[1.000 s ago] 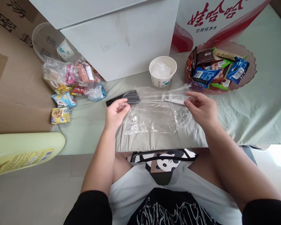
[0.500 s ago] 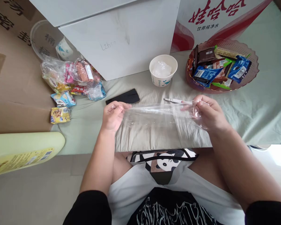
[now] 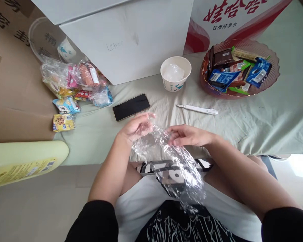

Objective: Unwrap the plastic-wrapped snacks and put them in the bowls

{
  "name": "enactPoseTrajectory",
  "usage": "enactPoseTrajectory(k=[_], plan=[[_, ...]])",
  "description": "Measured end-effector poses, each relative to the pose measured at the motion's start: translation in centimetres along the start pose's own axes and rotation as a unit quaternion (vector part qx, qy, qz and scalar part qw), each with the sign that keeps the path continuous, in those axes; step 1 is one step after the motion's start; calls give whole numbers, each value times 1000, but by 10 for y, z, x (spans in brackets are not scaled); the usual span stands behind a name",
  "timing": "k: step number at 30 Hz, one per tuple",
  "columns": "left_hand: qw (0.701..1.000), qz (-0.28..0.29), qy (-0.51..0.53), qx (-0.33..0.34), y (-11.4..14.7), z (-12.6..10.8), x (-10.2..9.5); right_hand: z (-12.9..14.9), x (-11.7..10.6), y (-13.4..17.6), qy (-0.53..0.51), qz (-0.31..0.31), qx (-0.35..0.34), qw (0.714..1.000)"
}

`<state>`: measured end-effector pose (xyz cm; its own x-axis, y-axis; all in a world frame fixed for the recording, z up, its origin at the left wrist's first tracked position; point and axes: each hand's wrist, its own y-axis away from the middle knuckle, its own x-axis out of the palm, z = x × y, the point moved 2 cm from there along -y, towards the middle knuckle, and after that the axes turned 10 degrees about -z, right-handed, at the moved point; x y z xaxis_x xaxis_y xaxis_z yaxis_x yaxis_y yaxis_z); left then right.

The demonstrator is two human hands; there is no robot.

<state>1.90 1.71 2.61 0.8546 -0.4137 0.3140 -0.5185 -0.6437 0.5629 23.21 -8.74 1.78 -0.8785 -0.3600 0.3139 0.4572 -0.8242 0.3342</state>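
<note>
A crumpled sheet of clear plastic film [image 3: 189,174] hangs from my left hand [image 3: 137,127], whose fingers are closed on its upper end. The film slopes down over the table's front edge and across my lap. My right hand [image 3: 188,135] is beside the upper part of the film, thumb and fingers apart, fingertips close to or touching it. Just beyond my left hand lies a black phone [image 3: 131,107]. A white utility knife [image 3: 197,109] with its blade end to the left rests on the cloth past my right hand.
A paper cup [image 3: 176,85] with crumpled clear plastic stands before a white box [image 3: 146,40]. A pink bowl [image 3: 274,75] of wrapped snacks sits at the right. Snack packets [image 3: 65,106] and a tipped clear tub [image 3: 32,38] lie left, near a cardboard box [image 3: 20,111] and a pale green container [image 3: 40,149].
The film was stretched flat between both hands; now its right end dangles over my lap. My right hand has let go of that end and moved left. The hands are closer together.
</note>
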Motion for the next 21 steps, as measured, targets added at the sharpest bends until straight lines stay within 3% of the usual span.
enactPoseTrajectory(k=[2, 5, 8, 10, 14, 21], plan=[[995, -4, 86, 46, -1, 0, 4, -3, 6, -2, 39, 12, -20, 999], [985, 10, 148, 86, -1, 4, 13, -3, 6, -3, 32, -101, -68, 992], [992, 67, 76, 75, -2, 15, 24, -2, 4, -4, 17, -225, -102, 969], [996, 64, -8, 64, -3, 23, 27, -3, 3, -3, 23, -266, -102, 958], [992, -1, -115, 57, -3, 28, 25, -3, 0, -3, 45, -295, -104, 949], [993, -2, -29, 116, -4, 14, 22, 3, -10, -4, 55, -315, -174, 931]])
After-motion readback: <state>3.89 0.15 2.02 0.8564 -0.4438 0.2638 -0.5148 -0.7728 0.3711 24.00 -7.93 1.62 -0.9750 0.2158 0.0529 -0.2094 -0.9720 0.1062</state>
